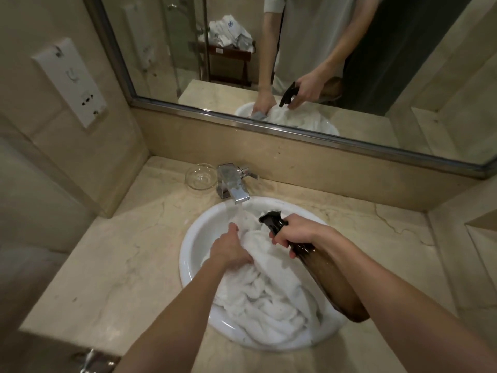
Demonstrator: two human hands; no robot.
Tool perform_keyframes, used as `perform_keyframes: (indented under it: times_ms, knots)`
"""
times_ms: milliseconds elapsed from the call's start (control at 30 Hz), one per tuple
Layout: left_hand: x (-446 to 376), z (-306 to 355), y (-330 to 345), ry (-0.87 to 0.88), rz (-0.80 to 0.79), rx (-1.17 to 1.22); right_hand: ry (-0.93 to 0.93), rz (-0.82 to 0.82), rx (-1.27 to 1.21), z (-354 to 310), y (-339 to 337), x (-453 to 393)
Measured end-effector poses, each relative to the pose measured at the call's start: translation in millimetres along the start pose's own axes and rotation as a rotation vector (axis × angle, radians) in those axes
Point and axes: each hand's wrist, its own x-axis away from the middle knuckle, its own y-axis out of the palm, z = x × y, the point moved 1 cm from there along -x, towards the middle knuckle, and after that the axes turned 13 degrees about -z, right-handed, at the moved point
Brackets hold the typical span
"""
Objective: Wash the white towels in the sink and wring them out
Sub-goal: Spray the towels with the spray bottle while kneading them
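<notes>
crumpled white terry towels (269,305) fill round white ceramic sink (193,238) | left hand (231,251) fingers clamp towel | right hand (295,232) fingers wrap brown translucent spray bottle (330,278), black nozzle toward chrome faucet (234,187), axis diagonal

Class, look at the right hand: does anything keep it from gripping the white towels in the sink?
Yes. The right hand holds a brown spray bottle above the towels; the left hand already grips them.
</notes>
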Motion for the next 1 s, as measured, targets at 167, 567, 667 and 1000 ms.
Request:
perform_keyframes:
  times_ms: [167, 567, 667, 1000]
  knots:
    - [3.0, 15.8, 3.5, 0.069, -0.062, -0.137, -0.026, 0.049, 0.034, -2.8, -4.8, 6.3]
    - [76.0, 67.7, -65.8, 0.239, 0.161, 0.006, -0.111, -0.096, -0.166, 44.5, -43.9, 38.0]
    - [87.4, 69.7, -92.9, 0.213, 0.268, -0.12, -0.244, -0.114, -0.308, 41.0, -51.5, 36.3]
    - [54.8, 66.4, 5.4, 0.101, 0.102, -0.376, -0.263, -0.111, -0.14, 73.5, -51.3, 12.3]
